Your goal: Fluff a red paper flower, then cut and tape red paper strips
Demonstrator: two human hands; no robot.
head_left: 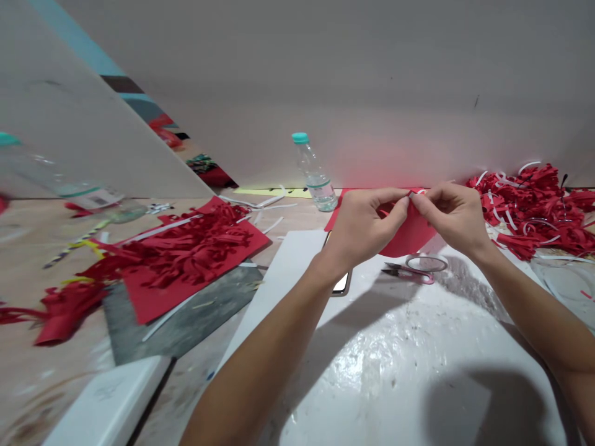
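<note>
My left hand [365, 223] and my right hand [458, 217] meet fingertip to fingertip, thumbs against forefingers. Both pinch the upper edge of a red sheet [403, 240], paper or felt by its look, which hangs below the fingers; a bit of white shows at the right fingertips. Small scissors [411, 271] with a pinkish handle lie on the white surface [372, 365] under my hands, touching or close to a round clear ring [426, 263]. Partly hidden by my left wrist is a phone [343, 284].
A water bottle [320, 186] with a teal cap stands by the wall. Red fringed strips [195, 248] are heaped on a red sheet at left, over a grey board [186, 328]. More red fringed pieces [548, 210] with white strips pile up at right. A white box [106, 402] sits front left.
</note>
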